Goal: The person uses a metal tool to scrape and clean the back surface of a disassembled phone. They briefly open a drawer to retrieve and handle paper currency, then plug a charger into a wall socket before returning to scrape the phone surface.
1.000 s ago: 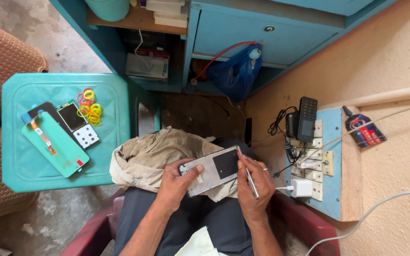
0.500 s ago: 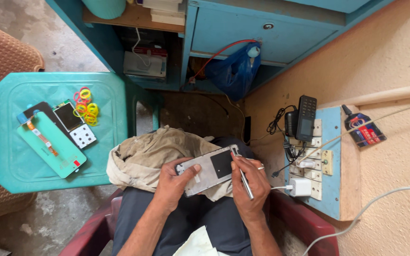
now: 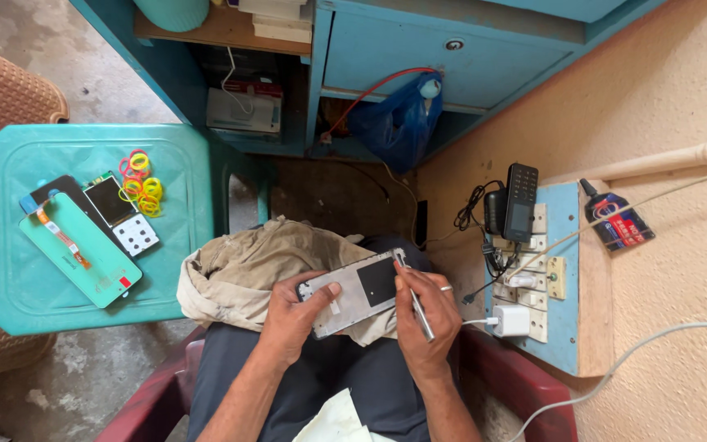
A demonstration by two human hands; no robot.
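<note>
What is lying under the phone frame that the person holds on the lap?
Under the phone frame lies a crumpled beige cloth, spread over the lap. The left hand and right hand cover part of it; anything beneath stays hidden.

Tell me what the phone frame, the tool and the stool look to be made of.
Phone frame, held by the left hand: likely metal or silvery plastic, matte grey with a black square patch.
Tool in the right hand: probably metal, thin with a bright sheen.
Stool: moulded plastic, glossy teal with soft reflections.
</note>
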